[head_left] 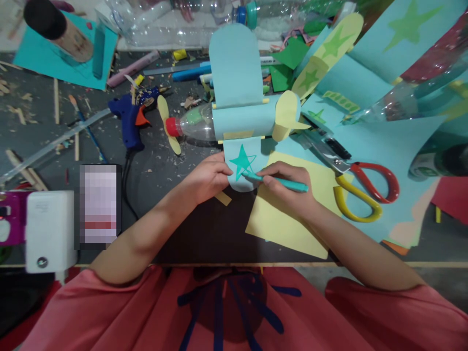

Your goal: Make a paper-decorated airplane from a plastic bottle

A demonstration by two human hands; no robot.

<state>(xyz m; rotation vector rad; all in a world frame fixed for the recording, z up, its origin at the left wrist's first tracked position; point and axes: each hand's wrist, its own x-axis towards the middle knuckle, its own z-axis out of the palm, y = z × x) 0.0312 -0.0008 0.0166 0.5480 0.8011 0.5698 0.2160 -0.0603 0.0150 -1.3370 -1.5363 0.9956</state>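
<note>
A red shirt (164,312) with dark blue strokes lies nearest; past it, at the left, are a white block (51,231) and a blurred screen (98,202); at the right, yellow paper (276,214) lies partly under the right hand (298,192), whose fingers grasp a teal marker (288,184); its tip is at a green star (240,162), one right-hand point only outlined, on the near wing (252,183) of a plane (252,117); the left hand (208,178) has fingers bent at that wing's left edge, though I cannot tell whether they pinch it; the plane lies in the middle, just beyond both hands, its red cap (174,126) and yellow propeller (164,108) to the left; right of it are scissors (341,166), left of it a blue glue gun (126,122); its other wing (236,63) reaches toward clear bottles (157,22) along the far side.
</note>
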